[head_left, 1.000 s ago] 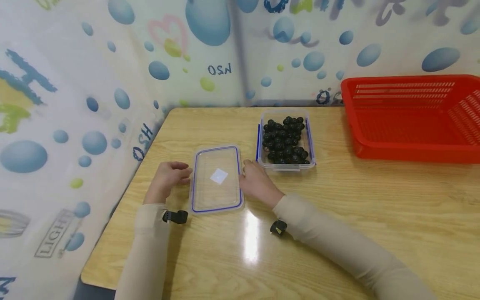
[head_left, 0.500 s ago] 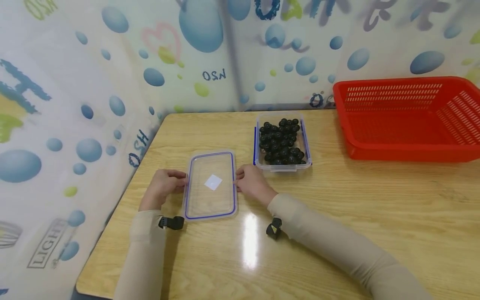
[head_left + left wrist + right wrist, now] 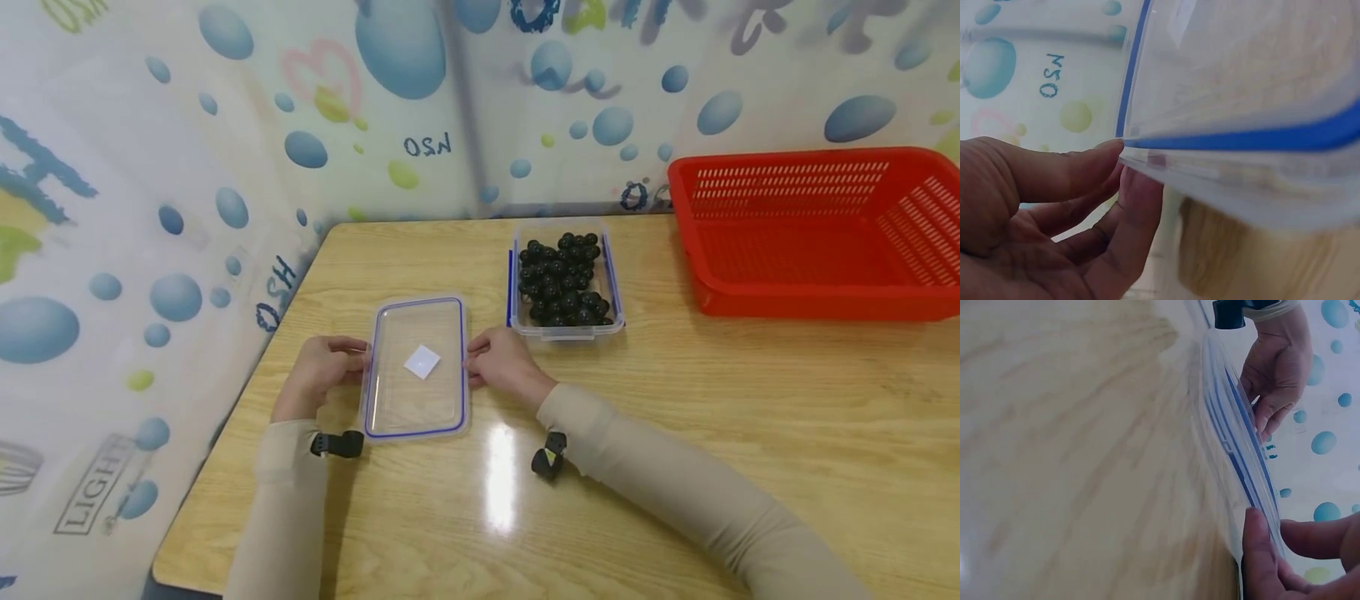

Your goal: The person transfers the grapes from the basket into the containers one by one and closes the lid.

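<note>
A clear rectangular lid (image 3: 416,404) with a blue seal and a white diamond sticker is held between both hands, close over the wooden table. My left hand (image 3: 318,371) pinches its left edge; in the left wrist view the thumb lies on top of the lid (image 3: 1241,81) and the fingers underneath. On the opposite edge, my right hand (image 3: 510,367) grips with thumb and fingers, as the right wrist view shows at the lid's (image 3: 1235,425) near end. Behind the right hand stands a clear plastic container (image 3: 570,331) filled with dark grapes (image 3: 562,283).
At the back right, a red plastic basket (image 3: 825,302) with slotted sides stands on the table (image 3: 675,400). Curtain-like sheeting (image 3: 225,83) printed with blue drops borders the table at the back and left. A black band (image 3: 337,444) sits at the left wrist.
Both hands have closed onto the lid's edges, the left from just beside it. The lid has shifted slightly left and toward me. The head view has tilted a little; container and basket stay put.
</note>
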Demonstrator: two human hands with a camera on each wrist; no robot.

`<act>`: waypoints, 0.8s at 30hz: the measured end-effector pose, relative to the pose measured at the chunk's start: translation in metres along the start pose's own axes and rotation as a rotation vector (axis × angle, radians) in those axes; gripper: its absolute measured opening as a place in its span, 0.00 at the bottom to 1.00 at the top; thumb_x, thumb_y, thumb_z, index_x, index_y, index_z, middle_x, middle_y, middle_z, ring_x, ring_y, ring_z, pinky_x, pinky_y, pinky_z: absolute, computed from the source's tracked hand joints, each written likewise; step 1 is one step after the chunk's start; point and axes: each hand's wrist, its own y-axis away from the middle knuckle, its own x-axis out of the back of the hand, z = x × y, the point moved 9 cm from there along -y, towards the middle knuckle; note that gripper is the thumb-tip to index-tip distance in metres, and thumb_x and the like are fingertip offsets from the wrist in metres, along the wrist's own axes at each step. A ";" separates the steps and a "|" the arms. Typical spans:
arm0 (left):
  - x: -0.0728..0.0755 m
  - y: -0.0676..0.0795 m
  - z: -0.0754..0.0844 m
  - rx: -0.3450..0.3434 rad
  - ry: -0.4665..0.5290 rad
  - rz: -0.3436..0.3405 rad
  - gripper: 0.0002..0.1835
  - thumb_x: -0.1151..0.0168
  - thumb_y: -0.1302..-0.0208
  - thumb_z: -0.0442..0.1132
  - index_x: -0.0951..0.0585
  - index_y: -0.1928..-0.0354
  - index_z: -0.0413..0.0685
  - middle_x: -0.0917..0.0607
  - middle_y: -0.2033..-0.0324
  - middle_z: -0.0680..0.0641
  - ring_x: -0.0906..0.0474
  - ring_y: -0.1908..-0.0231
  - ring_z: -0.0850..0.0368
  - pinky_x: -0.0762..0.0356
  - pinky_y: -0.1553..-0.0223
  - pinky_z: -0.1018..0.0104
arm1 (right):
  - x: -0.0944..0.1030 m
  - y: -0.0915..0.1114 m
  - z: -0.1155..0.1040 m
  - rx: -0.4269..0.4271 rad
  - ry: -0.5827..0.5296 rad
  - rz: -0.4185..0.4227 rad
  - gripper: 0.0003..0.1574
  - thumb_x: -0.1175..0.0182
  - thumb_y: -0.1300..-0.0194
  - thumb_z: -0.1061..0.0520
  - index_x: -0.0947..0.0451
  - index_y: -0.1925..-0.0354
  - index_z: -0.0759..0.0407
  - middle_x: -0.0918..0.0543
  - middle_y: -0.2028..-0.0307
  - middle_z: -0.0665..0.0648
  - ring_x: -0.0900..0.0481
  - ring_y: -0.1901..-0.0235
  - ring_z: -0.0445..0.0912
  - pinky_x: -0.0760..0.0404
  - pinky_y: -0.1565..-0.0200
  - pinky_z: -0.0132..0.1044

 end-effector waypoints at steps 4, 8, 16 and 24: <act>0.009 0.003 0.002 0.005 0.002 0.004 0.19 0.40 0.31 0.32 0.25 0.41 0.30 0.20 0.50 0.36 0.17 0.62 0.55 0.19 0.55 0.62 | -0.002 0.003 -0.009 0.029 -0.043 -0.005 0.11 0.40 0.40 0.75 0.23 0.56 0.75 0.19 0.66 0.63 0.18 0.73 0.47 0.16 0.68 0.36; 0.015 0.003 0.009 -0.032 0.068 -0.004 0.22 0.38 0.31 0.36 0.25 0.40 0.32 0.21 0.47 0.38 0.18 0.58 0.56 0.20 0.53 0.64 | 0.004 0.008 -0.025 0.055 -0.095 -0.016 0.11 0.41 0.38 0.75 0.25 0.56 0.75 0.20 0.64 0.63 0.19 0.71 0.48 0.15 0.66 0.37; 0.009 0.000 0.047 -0.141 0.364 -0.045 0.22 0.34 0.34 0.36 0.25 0.44 0.29 0.19 0.56 0.45 0.18 0.60 0.58 0.20 0.53 0.68 | 0.039 0.019 -0.056 0.121 -0.140 -0.014 0.12 0.42 0.34 0.71 0.25 0.52 0.76 0.20 0.62 0.66 0.18 0.67 0.52 0.15 0.63 0.38; -0.026 0.007 0.093 -0.229 0.470 -0.084 0.17 0.37 0.32 0.33 0.24 0.46 0.27 0.18 0.60 0.44 0.19 0.63 0.56 0.19 0.54 0.64 | 0.099 0.029 -0.067 0.115 -0.074 0.026 0.14 0.42 0.31 0.65 0.24 0.49 0.73 0.19 0.60 0.67 0.17 0.68 0.51 0.15 0.60 0.42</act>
